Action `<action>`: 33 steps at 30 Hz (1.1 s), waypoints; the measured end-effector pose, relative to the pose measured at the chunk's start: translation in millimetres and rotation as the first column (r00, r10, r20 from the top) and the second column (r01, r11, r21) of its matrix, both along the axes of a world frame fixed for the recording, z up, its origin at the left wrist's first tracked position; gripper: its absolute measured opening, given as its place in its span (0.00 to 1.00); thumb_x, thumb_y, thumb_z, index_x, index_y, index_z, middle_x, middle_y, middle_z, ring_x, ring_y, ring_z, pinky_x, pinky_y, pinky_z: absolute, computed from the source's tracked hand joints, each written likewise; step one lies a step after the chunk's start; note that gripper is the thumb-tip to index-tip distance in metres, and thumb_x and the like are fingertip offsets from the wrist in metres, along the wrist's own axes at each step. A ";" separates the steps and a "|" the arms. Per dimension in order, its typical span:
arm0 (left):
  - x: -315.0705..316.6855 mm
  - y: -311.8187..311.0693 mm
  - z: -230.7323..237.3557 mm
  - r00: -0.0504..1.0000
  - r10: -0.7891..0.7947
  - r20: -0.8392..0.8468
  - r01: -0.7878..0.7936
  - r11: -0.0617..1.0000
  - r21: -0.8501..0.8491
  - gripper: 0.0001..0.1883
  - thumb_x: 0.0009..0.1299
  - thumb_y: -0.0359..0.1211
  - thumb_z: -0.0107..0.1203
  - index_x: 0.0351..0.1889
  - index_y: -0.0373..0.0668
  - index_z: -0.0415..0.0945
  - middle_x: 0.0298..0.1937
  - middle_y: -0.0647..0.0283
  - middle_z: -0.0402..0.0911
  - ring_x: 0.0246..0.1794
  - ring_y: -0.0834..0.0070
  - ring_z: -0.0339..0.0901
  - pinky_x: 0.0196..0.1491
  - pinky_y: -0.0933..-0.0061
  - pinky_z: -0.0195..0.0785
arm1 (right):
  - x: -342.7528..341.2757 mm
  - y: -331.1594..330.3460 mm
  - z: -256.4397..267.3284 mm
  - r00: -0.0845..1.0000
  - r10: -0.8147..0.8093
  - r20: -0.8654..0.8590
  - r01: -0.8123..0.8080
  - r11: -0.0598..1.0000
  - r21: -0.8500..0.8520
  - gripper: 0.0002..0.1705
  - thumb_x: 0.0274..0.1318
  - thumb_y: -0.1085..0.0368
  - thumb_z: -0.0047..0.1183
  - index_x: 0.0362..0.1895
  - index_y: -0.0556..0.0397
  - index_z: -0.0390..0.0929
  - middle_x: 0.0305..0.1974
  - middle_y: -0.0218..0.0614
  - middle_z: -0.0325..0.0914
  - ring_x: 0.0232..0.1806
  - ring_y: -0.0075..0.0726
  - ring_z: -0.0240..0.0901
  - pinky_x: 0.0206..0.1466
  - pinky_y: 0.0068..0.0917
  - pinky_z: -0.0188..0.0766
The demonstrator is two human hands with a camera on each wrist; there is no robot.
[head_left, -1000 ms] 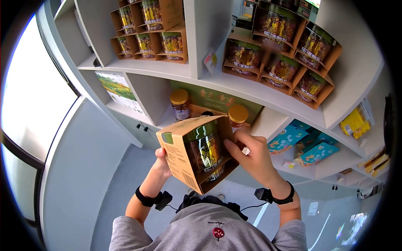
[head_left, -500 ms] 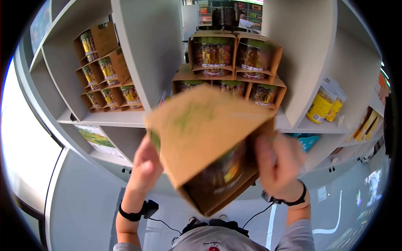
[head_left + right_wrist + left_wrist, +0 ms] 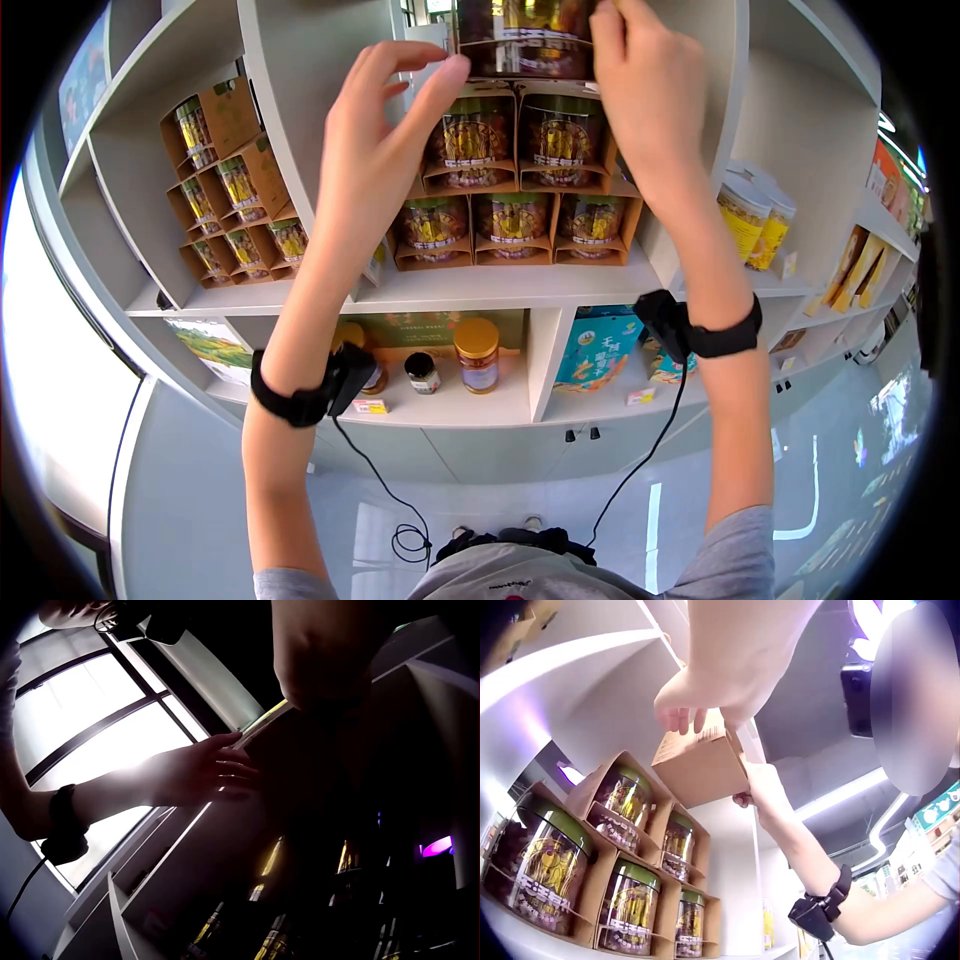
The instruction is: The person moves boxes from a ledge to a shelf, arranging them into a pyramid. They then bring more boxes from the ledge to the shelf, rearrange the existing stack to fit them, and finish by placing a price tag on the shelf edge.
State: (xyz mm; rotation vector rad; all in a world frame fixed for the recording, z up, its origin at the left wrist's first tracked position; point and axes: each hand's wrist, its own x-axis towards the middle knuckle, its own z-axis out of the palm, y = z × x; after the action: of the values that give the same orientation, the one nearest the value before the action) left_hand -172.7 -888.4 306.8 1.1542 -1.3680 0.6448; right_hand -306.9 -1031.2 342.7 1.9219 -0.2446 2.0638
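Note:
A brown open-sided cardboard box holding a clear jar (image 3: 525,35) is raised above the stacked boxes, cut off by the head view's top edge. My right hand (image 3: 650,85) grips the box's right side. At its left lower corner is my left hand (image 3: 385,115), thumb and fingers extended and spread, the thumb tip right at the edge. From below, the left wrist view shows the carton's plain underside (image 3: 701,776). Beneath it stands a stack of matching boxed jars (image 3: 565,140) with green lids, two boxes over three. The right wrist view is very dark.
White shelf dividers (image 3: 745,100) rise on both sides. Another stack of boxed jars (image 3: 240,185) fills the left compartment. Below are gold-lidded jars (image 3: 477,355), a small black-lidded jar (image 3: 422,373) and blue packets (image 3: 600,350). Yellow canisters (image 3: 745,215) stand at right.
The boxed jar has gone from chest height up and forward to above the stack. My left hand has loosened from the box's side; the right keeps hold. The head view now takes in the shelves more squarely.

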 end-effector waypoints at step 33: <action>26.8 -48.9 -8.2 0.978 0.165 -0.127 -0.149 0.980 0.129 0.20 0.66 0.41 0.60 0.45 0.32 0.73 0.40 0.57 0.81 0.44 0.73 0.77 0.50 0.73 0.68 | 46.1 -50.4 -49.1 0.963 0.270 0.006 -0.269 0.958 0.097 0.17 0.60 0.57 0.52 0.27 0.56 0.67 0.24 0.39 0.71 0.30 0.45 0.69 0.32 0.39 0.66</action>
State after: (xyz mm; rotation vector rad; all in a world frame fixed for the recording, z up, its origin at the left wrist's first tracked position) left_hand -145.9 -937.3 298.6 1.3880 -1.2197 0.5903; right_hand -260.8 -1081.7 293.7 2.1227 -0.0850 2.2513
